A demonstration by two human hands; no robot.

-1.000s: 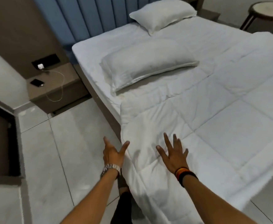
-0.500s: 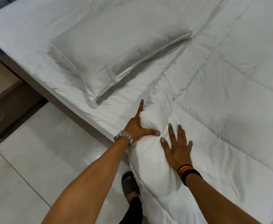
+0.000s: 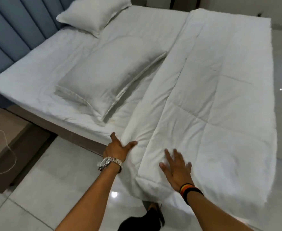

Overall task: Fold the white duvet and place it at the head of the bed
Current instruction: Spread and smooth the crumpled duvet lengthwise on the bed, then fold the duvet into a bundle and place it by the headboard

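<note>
Closest to the camera, at about 6 o'clock, there's a dark trouser leg and shoe (image 3: pixel 153 212) on the glossy tiled floor (image 3: pixel 53 189). Both bare forearms reach up from the bottom edge toward the near side of the bed (image 3: pixel 28 77).

The right hand (image 3: pixel 176 169) has its fingers spread wide and lies palm down, flat on top of the white duvet (image 3: pixel 212 100), right near the duvet's folded near corner that droops over the mattress edge. It's a bit motion-blurred, but it isn't gripping anything, just pressed on the fabric. Striped wristbands (image 3: pixel 189 191) sit on that wrist.

The left hand (image 3: pixel 118 147) is at roughly 11 o'clock from the right one, with a metal watch (image 3: pixel 110 163) on the wrist. Thumb out to the right, index pointing up, it touches the duvet's left folded edge where that meets the sheet; whether it's actually pinching the cloth I can't tell.

The duvet itself runs as a long folded band from the hands away toward 1 o'clock, covering the right half of the bed, nowhere near the head end yet.

Left of it, at 11 o'clock, lies a near pillow (image 3: pixel 107 82) on the sheet, tilted diagonally. Further off, a far pillow (image 3: pixel 93 12) sits against the blue padded headboard (image 3: pixel 12 34). At 9 o'clock, a nightstand (image 3: pixel 3 134) with a white cable (image 3: pixel 8 147).
</note>
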